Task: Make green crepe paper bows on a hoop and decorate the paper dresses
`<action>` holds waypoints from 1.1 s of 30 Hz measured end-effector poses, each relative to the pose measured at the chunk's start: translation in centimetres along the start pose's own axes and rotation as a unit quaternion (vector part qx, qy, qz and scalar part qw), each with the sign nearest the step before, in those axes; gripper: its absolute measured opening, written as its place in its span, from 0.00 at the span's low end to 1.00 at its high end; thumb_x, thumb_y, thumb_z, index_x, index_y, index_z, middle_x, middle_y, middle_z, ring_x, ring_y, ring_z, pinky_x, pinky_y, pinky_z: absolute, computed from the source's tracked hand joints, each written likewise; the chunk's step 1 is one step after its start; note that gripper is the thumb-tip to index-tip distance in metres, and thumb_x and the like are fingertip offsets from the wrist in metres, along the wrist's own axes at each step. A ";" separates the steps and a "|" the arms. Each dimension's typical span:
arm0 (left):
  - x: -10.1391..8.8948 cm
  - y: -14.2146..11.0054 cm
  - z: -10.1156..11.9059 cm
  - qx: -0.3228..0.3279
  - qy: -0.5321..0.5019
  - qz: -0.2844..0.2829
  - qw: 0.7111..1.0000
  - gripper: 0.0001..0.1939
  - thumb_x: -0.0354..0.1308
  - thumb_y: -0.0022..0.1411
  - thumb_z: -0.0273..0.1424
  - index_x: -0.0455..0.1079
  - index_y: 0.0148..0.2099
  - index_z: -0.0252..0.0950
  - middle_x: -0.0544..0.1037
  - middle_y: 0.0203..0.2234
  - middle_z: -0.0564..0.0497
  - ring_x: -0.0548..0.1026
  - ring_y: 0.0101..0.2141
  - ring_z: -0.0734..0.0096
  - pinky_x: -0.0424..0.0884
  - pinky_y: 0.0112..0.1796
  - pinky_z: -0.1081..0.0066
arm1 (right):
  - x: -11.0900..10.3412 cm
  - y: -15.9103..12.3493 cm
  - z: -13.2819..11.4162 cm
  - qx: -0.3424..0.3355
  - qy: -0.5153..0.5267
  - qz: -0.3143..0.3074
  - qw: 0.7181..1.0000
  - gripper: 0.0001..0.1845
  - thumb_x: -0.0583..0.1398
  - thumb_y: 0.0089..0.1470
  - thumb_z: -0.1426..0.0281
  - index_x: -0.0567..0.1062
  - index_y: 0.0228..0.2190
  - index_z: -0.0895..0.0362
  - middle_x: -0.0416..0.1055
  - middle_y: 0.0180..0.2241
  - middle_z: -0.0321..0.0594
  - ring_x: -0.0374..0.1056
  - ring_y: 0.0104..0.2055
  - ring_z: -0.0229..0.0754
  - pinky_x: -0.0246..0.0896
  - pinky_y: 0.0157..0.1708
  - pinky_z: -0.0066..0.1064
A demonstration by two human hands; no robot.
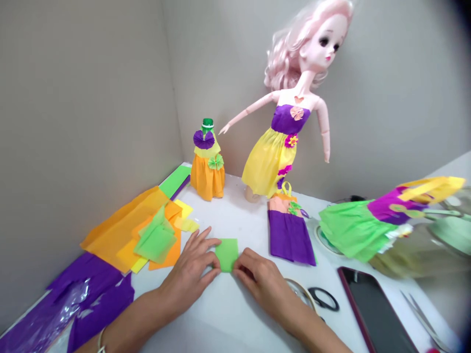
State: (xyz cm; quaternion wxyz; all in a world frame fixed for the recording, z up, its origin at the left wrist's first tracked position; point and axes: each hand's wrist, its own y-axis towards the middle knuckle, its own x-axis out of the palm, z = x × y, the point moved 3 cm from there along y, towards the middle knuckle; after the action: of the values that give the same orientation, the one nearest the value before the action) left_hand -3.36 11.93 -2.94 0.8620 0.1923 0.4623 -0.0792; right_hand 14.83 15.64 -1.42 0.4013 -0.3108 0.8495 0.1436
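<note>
The green paper square (226, 255) lies near the middle of the white table (235, 211), between the left hand (191, 267) and the right hand (259, 274). Having a hand at each side edge probably keeps the thin piece flat and straight, and its middle is uncovered, so both edges can be watched.

The left hand comes in from the near left, back upward, with the index fingertip by the far left corner and the thumb by the lower left edge. A small gap parts these two, while the other fingers fan out toward the far side; whether they grip the paper or only press it, I cannot tell. The right hand reaches in from the near right, fingers curled and drawn narrow, seeming to pinch the right edge low down. Both wrists sit low, close to the tabletop.

The orange sheets (121, 228) and light green pieces (156, 238) lie to the left, probably kept within easy reach. A tape roll (308, 295) is partly hidden by the right forearm, with a black scissor handle (328, 308) just beside it. Farther back, the doll (290, 117) and the dressed bottle (208, 174) stand upright, perhaps out of the hands' way.
</note>
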 end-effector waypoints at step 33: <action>0.3 0.9 -0.4 -0.025 -0.087 0.002 0.996 0.04 0.55 0.63 0.26 0.68 0.34 0.38 0.72 0.37 0.50 0.67 0.44 0.64 0.66 0.47 0.61 | 0.3 -0.2 0.4 0.030 -0.038 -0.002 0.999 0.08 0.53 0.60 0.75 0.70 0.31 0.56 0.69 0.31 0.37 0.66 0.31 0.39 0.58 0.32 0.28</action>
State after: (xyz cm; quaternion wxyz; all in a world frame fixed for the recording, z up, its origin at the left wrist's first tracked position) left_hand -3.24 12.94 -3.20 0.9037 0.1636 0.3870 -0.0825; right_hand 15.04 15.57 -1.87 0.4429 -0.2944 0.8369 0.1294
